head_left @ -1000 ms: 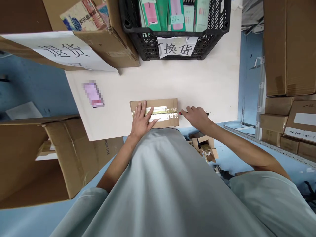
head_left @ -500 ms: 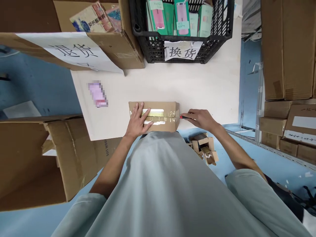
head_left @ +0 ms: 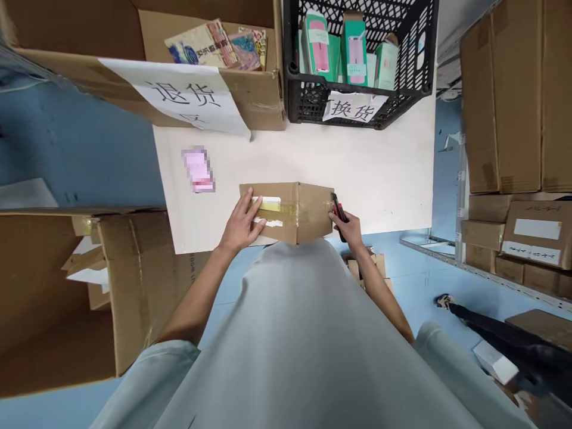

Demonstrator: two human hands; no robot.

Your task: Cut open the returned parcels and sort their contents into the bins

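A small brown cardboard box [head_left: 315, 208] lies at the table's near edge, its right end tilted so that the end face shows. Clear tape and torn white label strips run along its top. My left hand [head_left: 241, 223] rests on the box's left part with the fingers spread. In my right hand [head_left: 349, 229] is a black and red box cutter [head_left: 338, 213], held against the right edge of the box. Whether its blade is out, I cannot tell.
On the white table [head_left: 384, 173] lies a blurred pink-purple item [head_left: 198, 170]. Behind stand a labelled cardboard carton [head_left: 263, 98] with packets and a black crate [head_left: 308, 104] of green boxes. A large open carton [head_left: 134, 286] is at left. Shelved boxes [head_left: 531, 232] and a person's leg [head_left: 491, 328] are at right.
My right hand first moved in to the box's right end with the cutter, then turned the cutter upward along that end. The box's right end has tipped up. My view has shifted left.
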